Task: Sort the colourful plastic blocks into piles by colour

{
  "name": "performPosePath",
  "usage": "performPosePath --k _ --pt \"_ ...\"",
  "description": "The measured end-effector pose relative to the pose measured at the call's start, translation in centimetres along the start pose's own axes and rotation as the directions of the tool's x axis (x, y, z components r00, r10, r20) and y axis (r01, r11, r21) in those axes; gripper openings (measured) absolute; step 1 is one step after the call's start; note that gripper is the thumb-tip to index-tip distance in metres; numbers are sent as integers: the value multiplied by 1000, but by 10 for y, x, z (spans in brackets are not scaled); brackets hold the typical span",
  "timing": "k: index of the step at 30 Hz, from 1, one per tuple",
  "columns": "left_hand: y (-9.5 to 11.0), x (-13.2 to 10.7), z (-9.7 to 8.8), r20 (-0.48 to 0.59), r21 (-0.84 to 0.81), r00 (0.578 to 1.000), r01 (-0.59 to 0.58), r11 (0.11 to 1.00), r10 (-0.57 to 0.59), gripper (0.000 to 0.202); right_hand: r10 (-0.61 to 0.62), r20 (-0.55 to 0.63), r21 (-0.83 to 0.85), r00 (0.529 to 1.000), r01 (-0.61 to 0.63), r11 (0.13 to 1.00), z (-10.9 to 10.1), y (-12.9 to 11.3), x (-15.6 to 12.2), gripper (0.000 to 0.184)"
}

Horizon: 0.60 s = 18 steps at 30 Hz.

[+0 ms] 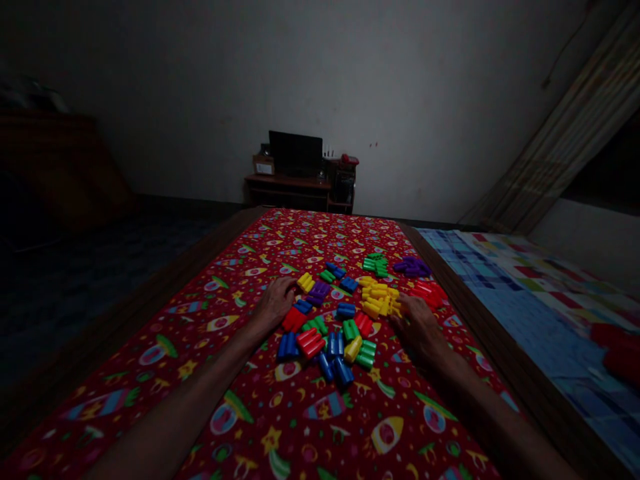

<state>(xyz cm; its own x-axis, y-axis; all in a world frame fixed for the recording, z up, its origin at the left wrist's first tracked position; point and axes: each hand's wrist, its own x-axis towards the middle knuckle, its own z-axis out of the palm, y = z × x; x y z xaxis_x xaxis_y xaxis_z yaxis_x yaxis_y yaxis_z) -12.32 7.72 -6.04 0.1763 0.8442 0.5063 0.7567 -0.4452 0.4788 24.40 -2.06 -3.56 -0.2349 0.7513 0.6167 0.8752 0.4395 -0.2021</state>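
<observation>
Colourful plastic blocks with rounded, tube-like ridges lie in a loose group on a red patterned cloth (pixel 240 387). My left hand (pixel 275 301) is at the group's left side, fingers apart, its fingertips by a yellow block (pixel 305 282) and a purple block (pixel 319 291). At the right, my right hand (pixel 419 325) has its fingertips against the edge of a pile of yellow blocks (pixel 379 297); its fingers look loosely spread, partly in shadow. Between the hands lie mixed blocks, among them a red block (pixel 311 343), a blue block (pixel 288 346) and a green block (pixel 367 354).
Beyond the yellow pile sit a green cluster (pixel 376 265) and a purple cluster (pixel 412 267); a red cluster (pixel 429 293) is behind my right hand. A desk with a monitor (pixel 295 153) stands by the far wall. Bedding (pixel 500 293) lies to the right.
</observation>
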Motion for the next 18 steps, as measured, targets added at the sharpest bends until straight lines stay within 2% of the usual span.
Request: performPosePath --k 2,4,7,9,12,14,16,18 --pt "1 0 -1 3 0 1000 -6 1000 6 32 -12 -42 -4 999 12 1000 -2 -5 5 28" --pt "2 0 -2 7 2 1000 -6 1000 6 34 -40 -58 64 998 43 997 -5 -17 17 25" --pt "2 0 -3 18 -2 1000 8 1000 -8 38 -108 31 265 994 96 959 3 -45 51 29" --pt "1 -2 -3 16 -12 1000 26 1000 -25 41 -130 128 336 983 80 938 20 -63 83 36" --pt "1 -5 -2 -1 -33 997 75 997 -75 42 -75 297 240 952 2 971 55 -82 132 48" --pt "0 -8 -1 -7 -51 995 103 993 -104 41 -19 400 134 916 -38 990 76 -89 154 45" --pt "-1 -9 0 -4 -70 992 122 990 -123 42 -6 499 65 867 -30 997 88 -94 162 38" --pt "-3 -10 1 -2 -90 991 132 987 -132 44 -54 552 64 832 22 998 91 -100 155 34"
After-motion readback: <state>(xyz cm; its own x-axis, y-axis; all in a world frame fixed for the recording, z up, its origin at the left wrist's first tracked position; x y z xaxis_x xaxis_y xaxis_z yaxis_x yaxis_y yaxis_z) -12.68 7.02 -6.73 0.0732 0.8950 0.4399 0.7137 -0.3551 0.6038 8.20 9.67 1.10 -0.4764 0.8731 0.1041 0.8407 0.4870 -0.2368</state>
